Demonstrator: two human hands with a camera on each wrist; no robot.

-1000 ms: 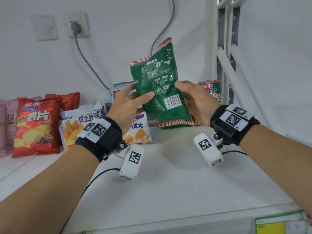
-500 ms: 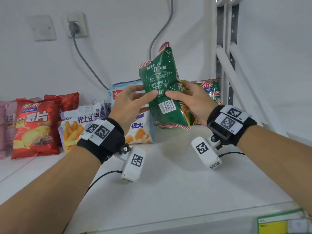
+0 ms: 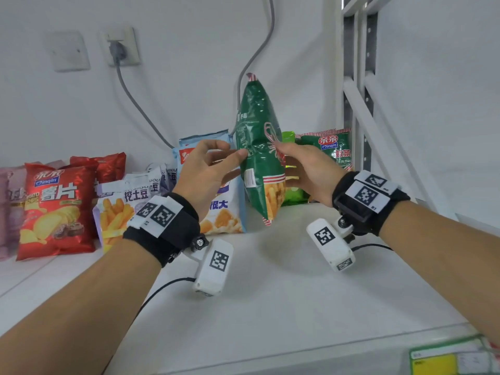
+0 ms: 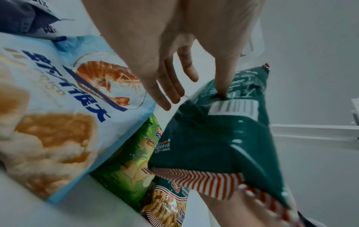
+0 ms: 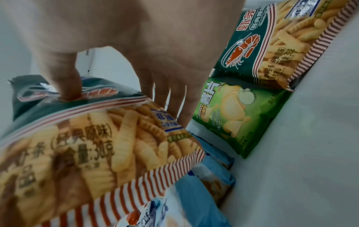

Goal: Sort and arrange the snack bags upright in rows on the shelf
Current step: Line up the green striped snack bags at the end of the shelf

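Note:
A dark green shrimp-stick bag (image 3: 257, 147) hangs upright and edge-on above the white shelf (image 3: 270, 293), between my two hands. My left hand (image 3: 227, 158) is on its back side. In the left wrist view only the thumb (image 4: 223, 90) presses the green bag (image 4: 213, 138) above the barcode, and the fingers stay straight and off it. My right hand (image 3: 284, 158) holds the printed front. Its thumb (image 5: 68, 90) digs into the green bag (image 5: 87, 138) and its fingers reach past the far edge.
A matching green bag (image 3: 332, 150) and a light green chips bag (image 3: 292, 196) stand at the back right by the metal upright (image 3: 359, 104). Blue prawn (image 3: 224, 212), white fries (image 3: 119, 212) and red chips (image 3: 56, 207) bags line the back left. A cable (image 3: 135, 104) runs down the wall.
The green bag has turned from back-facing to edge-on and shifted right and away. My left fingers came off it, leaving only the thumb.

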